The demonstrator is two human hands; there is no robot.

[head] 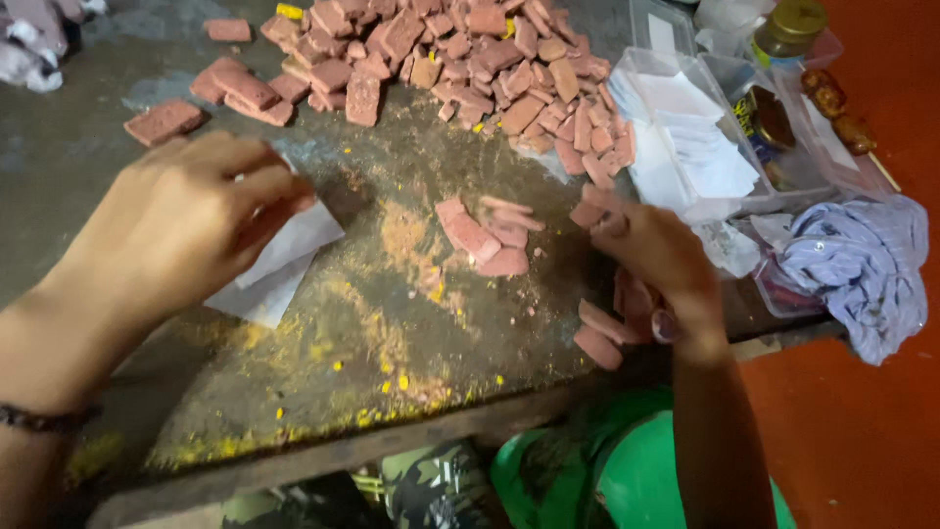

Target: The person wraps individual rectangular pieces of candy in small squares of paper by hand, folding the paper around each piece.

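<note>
— Two bare hands work over a grimy worktable (411,323) dusted with yellow-orange powder. What does each one hold?

— The left hand (171,230) rests curled on a white paper slip (294,255), its fingers bent down and pinching the paper's upper edge against the tabletop. The right hand (651,264) is closed around several reddish-brown slabs (599,333); some stick out below the palm, and one more sits pinched at the fingertips.

— Where do the other slabs lie?

— A small cluster of slabs (485,235) sits between the two hands, nearer the right one. Well behind it, a big heap of the same pieces (470,59) spreads along the far side of the table.

— And what sits beside the right hand?

— A clear plastic tray (646,69) stacked with white paper slips stands just beyond it, with a jar with a gold lid (791,24) farther back. A crumpled lilac cloth (862,264) hangs off the table's right end. A green tub (636,470) shows below the table's edge.
</note>
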